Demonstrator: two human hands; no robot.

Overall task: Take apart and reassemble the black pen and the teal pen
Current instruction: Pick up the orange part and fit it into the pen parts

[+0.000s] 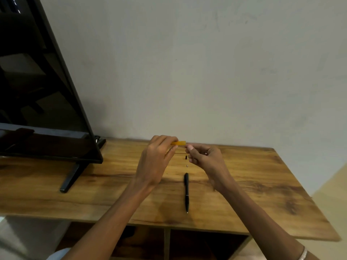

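Observation:
A black pen (pixel 186 192) lies whole on the wooden table (pixel 253 184), its tip pointing toward me. Above the table's far edge my left hand (pixel 155 162) pinches a yellow-orange pen barrel (pixel 179 143), held level and pointing right. My right hand (pixel 204 157) is closed just right of the barrel's open end, its fingertips almost touching it; a small dark part shows between its fingers. A small black piece (pixel 186 157) and a tiny pale piece (pixel 187 165) lie on the table below my hands. No teal pen is in view.
A large black TV (pixel 43 102) on a stand (pixel 72 178) fills the left side of the table. A plain wall rises right behind the table. Open shelf compartments (pixel 202 244) sit under the tabletop. The table's right corner (pixel 334 239) is near.

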